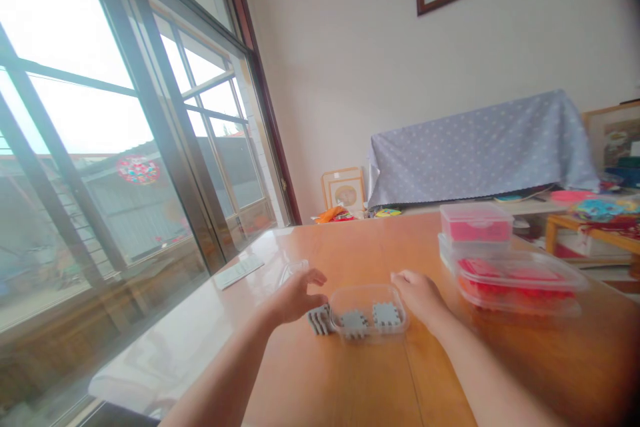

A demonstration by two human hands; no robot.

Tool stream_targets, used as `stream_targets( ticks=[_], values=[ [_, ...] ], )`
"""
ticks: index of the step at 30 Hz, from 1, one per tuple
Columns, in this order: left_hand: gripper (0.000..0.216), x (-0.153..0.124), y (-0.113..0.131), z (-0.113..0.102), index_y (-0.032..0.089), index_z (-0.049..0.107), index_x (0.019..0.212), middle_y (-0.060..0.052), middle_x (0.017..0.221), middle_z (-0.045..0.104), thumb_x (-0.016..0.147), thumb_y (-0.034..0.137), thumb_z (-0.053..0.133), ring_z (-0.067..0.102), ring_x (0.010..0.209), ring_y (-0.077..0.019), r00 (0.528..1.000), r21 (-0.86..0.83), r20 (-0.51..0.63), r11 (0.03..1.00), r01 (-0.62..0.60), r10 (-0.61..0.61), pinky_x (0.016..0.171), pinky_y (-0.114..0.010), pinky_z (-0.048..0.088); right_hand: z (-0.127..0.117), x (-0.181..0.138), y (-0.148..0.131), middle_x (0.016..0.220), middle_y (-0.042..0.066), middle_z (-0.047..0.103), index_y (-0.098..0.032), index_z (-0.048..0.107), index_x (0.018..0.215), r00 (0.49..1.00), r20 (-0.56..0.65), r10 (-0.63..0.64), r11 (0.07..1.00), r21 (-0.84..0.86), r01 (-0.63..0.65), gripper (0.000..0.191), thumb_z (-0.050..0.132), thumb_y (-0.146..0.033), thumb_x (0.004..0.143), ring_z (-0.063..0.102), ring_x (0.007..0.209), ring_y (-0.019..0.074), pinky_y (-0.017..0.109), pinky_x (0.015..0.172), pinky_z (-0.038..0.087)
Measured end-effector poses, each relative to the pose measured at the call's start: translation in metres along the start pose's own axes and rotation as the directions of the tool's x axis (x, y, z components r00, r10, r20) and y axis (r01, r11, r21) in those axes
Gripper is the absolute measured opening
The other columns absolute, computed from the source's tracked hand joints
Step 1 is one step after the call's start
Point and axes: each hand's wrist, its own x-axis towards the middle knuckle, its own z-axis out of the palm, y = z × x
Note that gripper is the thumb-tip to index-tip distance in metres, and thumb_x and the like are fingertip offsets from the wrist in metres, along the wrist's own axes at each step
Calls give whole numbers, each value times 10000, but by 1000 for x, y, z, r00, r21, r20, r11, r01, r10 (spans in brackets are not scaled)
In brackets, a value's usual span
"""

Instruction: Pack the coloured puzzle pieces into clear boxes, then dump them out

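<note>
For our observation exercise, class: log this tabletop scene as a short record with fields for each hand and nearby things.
Surface: wooden table
Centre: clear box holding two grey tiles
Left hand: open, above grey stack left of it
Right hand: at the box's right end, grip unclear
Right side: lidded tubs, red contents

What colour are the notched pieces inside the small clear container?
Grey: the notched pieces in the clear container show best in the head view.
</note>
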Motion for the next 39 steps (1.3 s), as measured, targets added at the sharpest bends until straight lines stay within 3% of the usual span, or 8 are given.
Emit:
stream_targets(
  ticks=[5,13,17,21,26,30,35,39],
  values=[
    [497,-12,-13,0,219,643,1185,-72,1216,678,706,278,763,622,1115,-256,996,92,78,995,40,-47,983,-397,486,-1,-1,-1,609,9,617,-214,564,629,1000,6,-4,1000,-14,4,418,453,-519,891,552,630,167,259,554,302],
    [456,-13,-17,4,206,670,1106,-73,1124,703,665,187,782,645,1042,-265,998,130,36,991,43,-48,920,-410,509,-2,-2,-2,601,17,611,-219,546,615,1000,11,2,1000,-5,-2,411,458,-519,883,555,641,179,255,553,314],
    [375,-11,-3,1,225,677,1087,-32,1117,710,718,247,738,642,1041,-227,1000,138,-28,990,2,2,922,-336,496,0,-2,-2,601,15,610,-215,561,614,1000,-4,-10,1000,-1,10,425,457,-526,884,538,629,172,257,537,296],
    [332,-5,23,12,230,684,1049,-26,1053,720,743,341,751,624,1027,-223,997,205,-49,977,-52,63,939,-332,465,1,-3,-1,619,13,625,-211,599,648,1000,-5,-20,1000,3,20,435,444,-531,898,540,621,165,257,542,294],
    [314,1,51,37,272,703,1015,-12,1000,724,725,371,768,588,1068,-258,994,259,41,960,-110,103,918,-351,448,0,-1,0,660,25,672,-205,647,689,1000,5,3,1000,15,-3,414,460,-509,898,565,650,170,255,578,324],
    [320,6,53,45,281,720,995,-24,1010,727,712,422,770,583,1076,-287,993,301,104,950,-82,52,931,-390,436,-1,-1,-2,655,24,674,-207,654,689,1000,4,7,1000,16,-7,418,458,-509,901,573,655,174,259,589,331],
    [199,9,51,43,278,725,946,-26,971,729,756,301,673,592,1053,-284,993,373,121,926,-49,4,932,-409,423,-3,-3,-5,641,22,669,-209,653,681,1000,1,13,1000,20,-13,417,461,-505,904,558,631,170,262,581,322],
    [276,5,58,43,289,729,971,-27,948,742,783,182,558,599,1043,-272,991,378,135,924,-56,5,941,-424,408,-3,-2,-4,634,18,663,-206,648,674,1000,-6,5,1000,28,-5,407,466,-491,901,551,623,168,260,570,316]
  ],
)
